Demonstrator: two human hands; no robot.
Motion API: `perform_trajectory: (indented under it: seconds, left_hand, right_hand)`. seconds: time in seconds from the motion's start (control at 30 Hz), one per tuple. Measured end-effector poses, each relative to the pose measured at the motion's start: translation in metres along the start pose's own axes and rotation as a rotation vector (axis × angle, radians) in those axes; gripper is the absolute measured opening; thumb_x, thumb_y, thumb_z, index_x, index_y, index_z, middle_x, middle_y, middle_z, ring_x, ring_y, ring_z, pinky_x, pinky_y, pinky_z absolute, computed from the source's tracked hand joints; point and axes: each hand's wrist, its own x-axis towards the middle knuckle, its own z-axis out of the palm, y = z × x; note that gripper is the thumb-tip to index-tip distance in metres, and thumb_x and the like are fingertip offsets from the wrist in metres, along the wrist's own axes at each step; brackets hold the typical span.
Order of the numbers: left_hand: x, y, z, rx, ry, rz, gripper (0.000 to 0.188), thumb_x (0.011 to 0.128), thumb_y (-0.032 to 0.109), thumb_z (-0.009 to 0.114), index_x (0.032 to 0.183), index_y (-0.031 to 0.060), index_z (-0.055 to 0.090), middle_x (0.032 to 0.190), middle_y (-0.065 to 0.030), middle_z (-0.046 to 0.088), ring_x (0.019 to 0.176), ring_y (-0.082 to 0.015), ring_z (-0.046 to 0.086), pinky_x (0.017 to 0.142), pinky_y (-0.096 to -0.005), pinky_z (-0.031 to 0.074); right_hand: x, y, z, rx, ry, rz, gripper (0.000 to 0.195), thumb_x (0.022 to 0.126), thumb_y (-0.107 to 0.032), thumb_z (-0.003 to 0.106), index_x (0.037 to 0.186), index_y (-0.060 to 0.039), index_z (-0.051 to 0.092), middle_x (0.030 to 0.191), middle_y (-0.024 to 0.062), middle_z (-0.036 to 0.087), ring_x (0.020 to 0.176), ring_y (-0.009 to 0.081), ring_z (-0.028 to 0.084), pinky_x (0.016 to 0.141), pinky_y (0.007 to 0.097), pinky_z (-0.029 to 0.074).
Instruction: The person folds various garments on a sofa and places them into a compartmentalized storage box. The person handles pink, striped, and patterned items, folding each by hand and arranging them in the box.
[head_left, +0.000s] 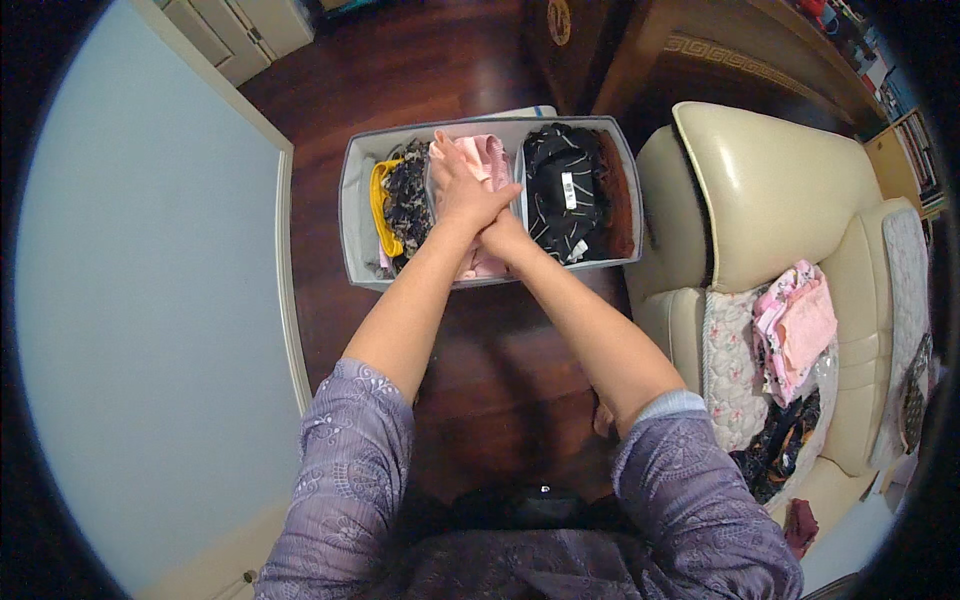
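Note:
A grey fabric storage box (347, 217) full of folded clothes stands in front of me on the floor. My left hand (469, 196) lies flat with its fingers spread along the left side of the pink garments (487, 157) in the middle section. Against its wrist and heel rests my right hand (501, 231), low over the same pink cloth; its fingers are mostly hidden. Left of the hands are a dark patterned garment (409, 199) and a yellow one (384, 210). Black clothing with white lines (555, 161) and a brown garment (619, 202) fill the right section.
A cream leather sofa (780, 195) stands at the right, with folded pink clothes (799, 322) and dark garments (780, 442) on its quilted cover (731, 360). A pale blue wall (165, 262) borders the left. Dark wooden furniture (645, 67) stands behind the box.

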Motion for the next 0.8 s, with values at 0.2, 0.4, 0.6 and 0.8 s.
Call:
perform_trajectory:
  seconds: [0.2, 0.4, 0.6, 0.8]
  left_hand:
    - [0.017, 0.028, -0.018, 0.249, -0.33, -0.346, 0.117, 0.07, 0.043, 0.08, 0.151, 0.0145, 0.001, 0.15, -0.0282, 0.019, 0.13, -0.0477, 0.037, 0.1, -0.0482, 0.043]
    - [0.03, -0.019, -0.033, 0.019, -0.156, -0.21, 0.092, 0.078, 0.019, 0.066, 0.15, 0.0083, 0.01, 0.119, -0.0269, 0.059, 0.109, -0.039, 0.06, 0.092, -0.0429, 0.047]
    - [0.019, -0.018, -0.106, -0.549, 0.072, 0.121, 0.096, 0.068, -0.002, 0.07, 0.147, 0.0075, 0.017, 0.134, -0.0208, 0.049, 0.119, -0.0309, 0.053, 0.099, -0.036, 0.042]
    - [-0.091, 0.054, -0.261, -1.049, -0.09, 0.072, 0.044, 0.075, -0.003, 0.071, 0.117, 0.0007, 0.057, 0.107, -0.009, 0.064, 0.095, -0.0222, 0.063, 0.084, -0.0351, 0.052]
  right_hand:
    - [-0.05, -0.023, -0.016, -0.374, -0.092, -0.183, 0.059, 0.079, -0.013, 0.066, 0.132, 0.0015, 0.044, 0.132, 0.0267, 0.049, 0.116, 0.0359, 0.054, 0.101, 0.0381, 0.042]
    - [-0.141, -0.08, -0.073, -0.32, -0.09, -0.14, 0.044, 0.082, -0.014, 0.06, 0.125, -0.0043, 0.056, 0.132, 0.0207, 0.052, 0.123, 0.035, 0.05, 0.105, 0.0382, 0.039]
    - [-0.186, -0.08, -0.139, -0.222, 0.093, 0.029, 0.039, 0.087, -0.013, 0.061, 0.125, -0.0053, 0.056, 0.12, 0.0124, 0.061, 0.109, 0.0206, 0.06, 0.095, 0.0344, 0.046]
    - [-0.202, -0.136, -0.111, 0.011, 0.147, -0.185, 0.084, 0.081, -0.034, 0.075, 0.142, 0.0032, 0.031, 0.14, 0.0235, 0.043, 0.131, 0.0302, 0.041, 0.107, 0.0396, 0.035]
